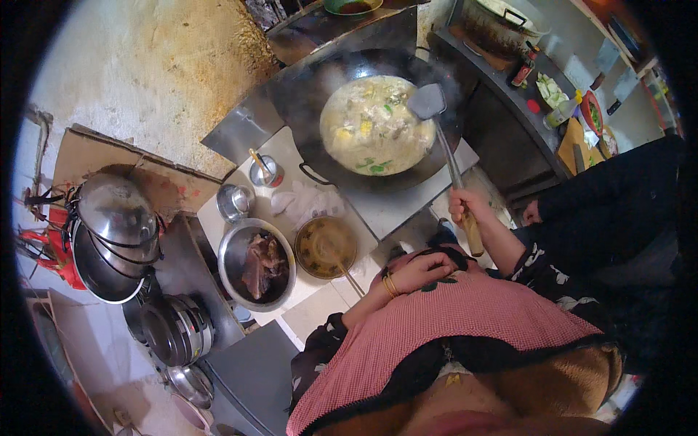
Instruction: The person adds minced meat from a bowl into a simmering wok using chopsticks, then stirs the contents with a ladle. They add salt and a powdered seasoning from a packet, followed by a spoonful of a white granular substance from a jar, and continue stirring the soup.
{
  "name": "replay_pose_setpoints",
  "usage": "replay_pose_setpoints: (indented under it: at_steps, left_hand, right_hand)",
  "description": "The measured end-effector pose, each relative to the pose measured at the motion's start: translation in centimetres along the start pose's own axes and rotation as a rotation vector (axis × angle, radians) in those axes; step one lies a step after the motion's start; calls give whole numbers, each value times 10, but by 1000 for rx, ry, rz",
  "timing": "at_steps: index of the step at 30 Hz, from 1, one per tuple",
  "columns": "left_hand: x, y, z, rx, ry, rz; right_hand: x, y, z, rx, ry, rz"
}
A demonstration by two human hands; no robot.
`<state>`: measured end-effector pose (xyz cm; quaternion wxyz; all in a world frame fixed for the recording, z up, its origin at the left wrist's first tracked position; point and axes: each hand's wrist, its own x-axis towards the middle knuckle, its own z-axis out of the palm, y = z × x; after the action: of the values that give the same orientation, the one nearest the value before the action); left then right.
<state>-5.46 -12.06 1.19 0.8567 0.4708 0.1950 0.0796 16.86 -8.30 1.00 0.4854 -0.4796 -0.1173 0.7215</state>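
My right hand point(470, 206) grips the wooden handle of a metal wok spatula point(450, 155), whose flat blade lies over the right rim of the broth. Steam rises from a large black wok point(305, 139) holding pale, bubbling soup point(376, 128) with corn pieces and green leaves. My left hand point(422, 272) rests against the checked red apron point(463, 310) at my front and appears to hold nothing. Left of the wok stand a metal basin point(222, 272) with dark meat point(262, 267) in dark liquid, and a patterned brown bowl point(326, 248) with chopsticks point(349, 278).
A white cloth point(308, 204), a metal bowl point(234, 203) and a cup with utensils point(265, 171) sit beside the wok. Pans and lids point(117, 212) are stacked at left. The right counter point(507, 87) holds bottles and cut vegetables. Another person in dark clothing point(611, 185) stands close at right.
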Motion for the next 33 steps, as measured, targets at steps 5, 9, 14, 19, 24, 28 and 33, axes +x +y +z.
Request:
replay_pose_setpoints:
  at_steps: [5, 9, 14, 19, 24, 28, 33]
  left_hand:
    - [1, -6, -2, -47, -52, 55]
    - [0, -9, -5, 181, -50, 223]
    - [1, -8, -7, 271, -40, 169]
    - [-2, 1, -7, 300, -34, 135]
    - [-1, 6, -7, 272, 23, 100]
    - [15, 8, -11, 2, 194, 157]
    - [44, 41, -23, -433, 305, 96]
  right_hand:
    - [10, 11, -5, 79, -25, 117]
    - [11, 10, -2, 105, -90, 158]
    - [10, 8, 2, 184, -106, 188]
    - [13, 7, 1, 255, -111, 179]
    - [2, 6, -4, 410, -212, 199]
    - [-17, 1, -19, 545, -233, 300]
    - [-41, -4, -24, 368, -394, 232]
